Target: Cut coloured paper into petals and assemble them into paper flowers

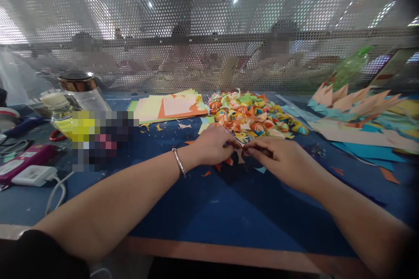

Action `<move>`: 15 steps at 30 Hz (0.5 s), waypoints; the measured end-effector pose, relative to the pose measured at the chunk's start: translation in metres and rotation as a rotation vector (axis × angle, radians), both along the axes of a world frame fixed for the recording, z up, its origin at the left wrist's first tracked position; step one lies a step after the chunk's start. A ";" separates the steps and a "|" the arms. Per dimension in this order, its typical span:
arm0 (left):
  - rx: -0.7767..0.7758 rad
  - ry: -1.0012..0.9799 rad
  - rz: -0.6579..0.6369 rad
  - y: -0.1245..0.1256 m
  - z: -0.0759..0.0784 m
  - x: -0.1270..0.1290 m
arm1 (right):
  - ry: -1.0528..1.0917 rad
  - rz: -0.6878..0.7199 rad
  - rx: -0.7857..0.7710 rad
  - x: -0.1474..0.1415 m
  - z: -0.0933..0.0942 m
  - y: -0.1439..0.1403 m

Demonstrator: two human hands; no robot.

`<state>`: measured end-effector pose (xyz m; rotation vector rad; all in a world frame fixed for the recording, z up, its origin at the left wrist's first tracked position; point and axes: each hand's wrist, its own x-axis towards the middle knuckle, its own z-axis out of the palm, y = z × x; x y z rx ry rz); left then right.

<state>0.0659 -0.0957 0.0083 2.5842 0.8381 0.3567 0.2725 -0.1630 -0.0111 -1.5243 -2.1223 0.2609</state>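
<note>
1. The left hand [214,144] and the right hand [278,159] meet at the centre of the blue table [209,213], fingertips almost touching. Both look pinched on a small piece of paper [240,151] held between them; it is too small and hidden to tell its fold or colour with certainty.
2. At twelve o'clock from the hands, just beyond them, lies a heap of folded paper pieces [255,117] in orange, yellow, green and blue. This reads as finished work, and it is already a sizeable pile.
3. At eleven o'clock sits a stack of flat coloured sheets [170,107], unfolded, so material appears to be left.
4. At two o'clock, well apart, rest larger cut papers with pointed edges [356,102] over teal sheets.
5. Small paper scraps [216,167] are scattered around the hands on the table.
6. At nine o'clock stand a clear bottle with a metal cap [80,89], a pink device [26,159] and a white charger with cable [36,175].
7. A silver bangle [179,161] circles the left wrist.
8. Judgement: the piece in hand seems mid-fold, one of many, with plenty done and sheets remaining.
</note>
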 end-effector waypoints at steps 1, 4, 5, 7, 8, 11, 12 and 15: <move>-0.032 0.001 0.017 0.001 -0.001 0.001 | 0.011 -0.023 0.011 0.000 0.000 0.000; -0.076 0.026 0.147 0.004 -0.004 0.004 | 0.040 -0.070 0.033 0.000 -0.002 0.000; -0.076 0.035 0.189 0.005 -0.005 0.005 | 0.046 -0.076 0.035 0.001 -0.002 0.001; -0.088 0.048 0.219 0.005 -0.006 0.006 | 0.043 -0.082 0.035 0.001 -0.002 0.001; -0.099 0.053 0.209 0.005 -0.006 0.007 | 0.037 -0.082 0.034 0.002 -0.002 0.002; -0.077 0.072 0.211 0.002 -0.003 0.008 | 0.033 -0.079 0.043 0.003 -0.002 0.003; -0.051 0.083 0.235 0.000 -0.002 0.008 | 0.035 -0.079 0.047 0.003 -0.002 0.003; 0.002 0.111 0.287 -0.005 -0.001 0.010 | 0.050 -0.078 0.054 0.003 -0.004 0.003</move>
